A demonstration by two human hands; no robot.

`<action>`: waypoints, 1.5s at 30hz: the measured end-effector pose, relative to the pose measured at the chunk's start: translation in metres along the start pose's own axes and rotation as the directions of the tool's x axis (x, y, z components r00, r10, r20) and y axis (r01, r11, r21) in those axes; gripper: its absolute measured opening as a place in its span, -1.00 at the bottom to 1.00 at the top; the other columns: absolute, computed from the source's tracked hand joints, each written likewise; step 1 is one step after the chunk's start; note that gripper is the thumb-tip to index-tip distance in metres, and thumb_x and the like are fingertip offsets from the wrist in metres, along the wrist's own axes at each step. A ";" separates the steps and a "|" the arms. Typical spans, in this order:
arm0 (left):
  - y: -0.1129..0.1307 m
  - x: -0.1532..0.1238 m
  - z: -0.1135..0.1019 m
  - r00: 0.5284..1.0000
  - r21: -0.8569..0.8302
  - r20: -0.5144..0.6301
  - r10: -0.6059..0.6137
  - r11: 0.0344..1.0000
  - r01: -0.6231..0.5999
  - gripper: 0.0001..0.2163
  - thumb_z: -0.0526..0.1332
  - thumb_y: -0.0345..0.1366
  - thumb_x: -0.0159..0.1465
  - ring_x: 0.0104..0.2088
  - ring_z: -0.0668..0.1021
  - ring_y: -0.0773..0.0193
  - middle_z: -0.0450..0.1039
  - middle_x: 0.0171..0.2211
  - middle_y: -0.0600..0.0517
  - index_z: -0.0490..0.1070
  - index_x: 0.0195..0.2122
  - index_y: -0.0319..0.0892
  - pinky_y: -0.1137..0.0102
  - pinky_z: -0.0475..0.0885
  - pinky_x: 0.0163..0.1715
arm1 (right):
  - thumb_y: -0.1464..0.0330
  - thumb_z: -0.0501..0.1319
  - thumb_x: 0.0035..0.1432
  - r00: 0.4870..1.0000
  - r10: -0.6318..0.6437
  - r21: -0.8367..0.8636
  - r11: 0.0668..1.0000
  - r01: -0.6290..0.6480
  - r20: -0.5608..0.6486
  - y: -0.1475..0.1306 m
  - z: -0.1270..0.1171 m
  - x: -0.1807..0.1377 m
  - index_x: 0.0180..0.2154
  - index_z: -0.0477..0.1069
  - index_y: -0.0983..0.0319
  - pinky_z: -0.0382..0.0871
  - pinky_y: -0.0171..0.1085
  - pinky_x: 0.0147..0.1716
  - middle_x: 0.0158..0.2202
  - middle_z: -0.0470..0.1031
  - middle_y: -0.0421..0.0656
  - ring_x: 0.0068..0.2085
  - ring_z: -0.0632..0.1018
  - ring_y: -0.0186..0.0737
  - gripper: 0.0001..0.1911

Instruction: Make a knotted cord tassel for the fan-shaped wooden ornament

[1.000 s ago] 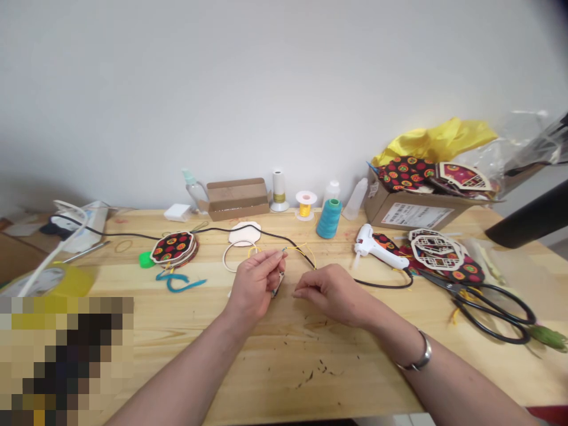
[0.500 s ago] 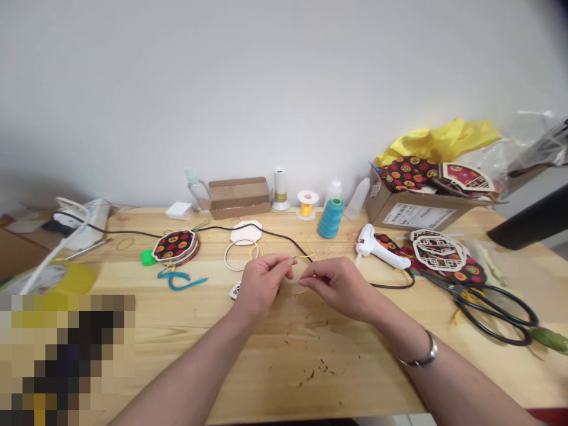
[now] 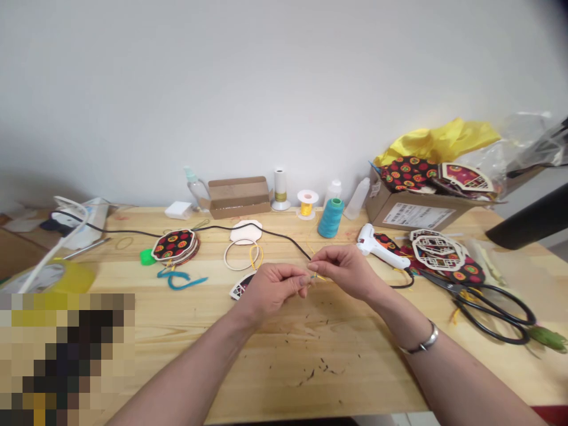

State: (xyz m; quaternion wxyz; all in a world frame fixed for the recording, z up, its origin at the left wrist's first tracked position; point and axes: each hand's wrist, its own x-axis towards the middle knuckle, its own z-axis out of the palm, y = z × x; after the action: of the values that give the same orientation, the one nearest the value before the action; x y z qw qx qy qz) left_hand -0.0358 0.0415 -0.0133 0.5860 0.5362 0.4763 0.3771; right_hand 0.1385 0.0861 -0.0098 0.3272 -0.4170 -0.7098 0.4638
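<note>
In the head view my left hand is closed in a pinch at the middle of the table. A thin yellow cord with a tiny teal bit shows at its fingertips. My right hand pinches at the same cord just to the right, the two sets of fingertips almost touching. Much of the cord is hidden by the fingers. Left of my left hand lie a pale ring with a yellow cord loop and a fan-shaped patterned piece, partly covered by the hand.
A white glue gun and black-handled scissors lie on the right, before a cardboard box. Behind stand a teal thread cone and a yellow thread spool. Stacked patterned pieces and a teal cord lie left. A black cable crosses the table.
Both hands have shifted slightly: the left to the right and a little down, the right slightly upward. Their fingertips have come closer together around the cord.
</note>
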 end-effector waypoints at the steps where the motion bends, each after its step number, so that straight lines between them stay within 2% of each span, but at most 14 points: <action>1: -0.001 0.000 0.000 1.000 -0.045 -0.025 0.010 0.999 -0.011 -0.77 0.24 -0.19 0.13 -0.67 0.14 0.45 0.28 -0.67 0.11 0.46 -0.59 -0.19 0.45 -0.02 -0.65 | 0.25 0.23 0.00 1.000 0.013 0.014 1.000 -0.013 0.000 0.000 0.000 0.001 -0.49 0.49 0.32 0.13 -0.38 -0.55 -0.61 0.36 -0.24 -0.55 0.26 -0.40 -0.76; 6: -0.005 0.004 -0.002 0.982 -0.177 -0.178 0.059 0.980 -0.091 -0.76 0.26 -0.16 0.13 -0.67 0.10 0.47 0.18 -0.71 0.15 0.45 -0.57 -0.22 0.45 -0.06 -0.65 | 0.15 0.23 -0.02 0.998 0.056 0.080 0.995 -0.057 0.015 0.001 0.004 0.001 -0.49 0.48 0.32 0.09 -0.38 -0.57 -0.60 0.32 -0.24 -0.54 0.21 -0.41 -0.67; 10: -0.008 0.005 -0.001 0.962 -0.160 -0.256 0.092 0.978 -0.136 -0.74 0.25 -0.16 0.14 -0.68 0.09 0.47 0.17 -0.72 0.16 0.45 -0.57 -0.23 0.45 -0.06 -0.65 | 0.03 0.27 -0.09 0.994 0.097 0.140 0.985 -0.105 0.058 0.000 0.007 -0.002 -0.53 0.44 0.33 -0.06 -0.38 -0.61 -0.65 0.13 -0.30 -0.57 0.09 -0.45 -0.56; 14: -0.009 0.005 -0.001 0.944 -0.113 -0.311 0.112 0.982 -0.154 -0.74 0.25 -0.15 0.14 -0.68 0.12 0.47 0.22 -0.70 0.14 0.44 -0.58 -0.22 0.46 -0.01 -0.65 | 0.01 0.25 -0.07 0.991 0.089 0.153 0.983 -0.104 0.102 -0.001 0.010 -0.004 -0.56 0.40 0.32 -0.07 -0.37 -0.58 -0.63 0.06 -0.30 -0.55 0.08 -0.44 -0.54; 18: -0.008 0.004 -0.001 0.941 -0.116 -0.316 0.118 0.980 -0.162 -0.74 0.24 -0.16 0.15 -0.68 0.10 0.47 0.16 -0.72 0.16 0.44 -0.58 -0.22 0.47 -0.02 -0.66 | 0.00 0.25 -0.08 0.990 0.101 0.144 0.983 -0.114 0.096 -0.001 0.013 -0.005 -0.58 0.39 0.31 -0.07 -0.37 -0.58 -0.62 0.05 -0.30 -0.54 0.08 -0.43 -0.53; 22: -0.007 0.004 0.000 0.939 -0.133 -0.319 0.130 0.974 -0.181 -0.74 0.24 -0.16 0.14 -0.67 0.11 0.46 0.23 -0.69 0.13 0.46 -0.57 -0.23 0.46 -0.01 -0.66 | 0.03 0.27 -0.07 0.991 0.089 0.169 0.980 -0.105 0.103 -0.002 0.015 -0.006 -0.56 0.42 0.31 0.00 -0.37 -0.56 -0.61 0.13 -0.28 -0.53 0.12 -0.42 -0.57; 26: -0.006 0.004 0.000 0.944 -0.158 -0.302 0.134 0.969 -0.188 -0.74 0.24 -0.15 0.14 -0.67 0.08 0.46 0.15 -0.72 0.16 0.45 -0.57 -0.22 0.45 -0.04 -0.65 | 0.05 0.27 -0.07 0.990 0.103 0.168 0.979 -0.118 0.098 -0.003 0.016 -0.006 -0.51 0.47 0.31 0.02 -0.38 -0.56 -0.61 0.17 -0.28 -0.53 0.13 -0.42 -0.58; 31: -0.006 0.003 0.000 0.947 -0.203 -0.296 0.127 0.960 -0.193 -0.73 0.24 -0.15 0.14 -0.68 0.07 0.46 0.08 -0.75 0.17 0.44 -0.60 -0.22 0.45 -0.07 -0.65 | 0.05 0.27 -0.08 0.990 0.109 0.147 0.982 -0.121 0.085 -0.004 0.017 -0.006 -0.54 0.45 0.31 0.03 -0.38 -0.57 -0.63 0.19 -0.28 -0.55 0.12 -0.43 -0.59; 37: -0.006 0.004 0.000 0.948 -0.230 -0.293 0.123 0.954 -0.195 -0.75 0.24 -0.18 0.14 -0.67 0.09 0.48 0.23 -0.67 0.12 0.45 -0.57 -0.24 0.46 -0.05 -0.65 | 0.09 0.28 -0.06 0.990 0.104 0.160 0.980 -0.118 0.092 -0.002 0.017 -0.006 -0.54 0.44 0.32 0.04 -0.38 -0.56 -0.63 0.19 -0.29 -0.55 0.13 -0.44 -0.62; 45: -0.003 0.003 0.001 0.947 -0.274 -0.304 0.101 0.943 -0.188 -0.75 0.24 -0.20 0.13 -0.68 0.11 0.50 0.33 -0.62 0.07 0.46 -0.59 -0.26 0.47 -0.01 -0.66 | 0.08 0.29 -0.09 0.982 0.142 0.144 0.977 -0.160 0.128 0.000 0.016 -0.007 -0.55 0.44 0.32 -0.04 -0.38 -0.60 -0.67 0.12 -0.33 -0.58 0.08 -0.46 -0.61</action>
State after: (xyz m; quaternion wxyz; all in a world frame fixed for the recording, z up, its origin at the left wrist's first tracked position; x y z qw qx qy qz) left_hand -0.0343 0.0439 -0.0173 0.5559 0.4150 0.4522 0.5606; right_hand 0.1273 0.0737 -0.0160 0.2800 -0.4152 -0.6563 0.5644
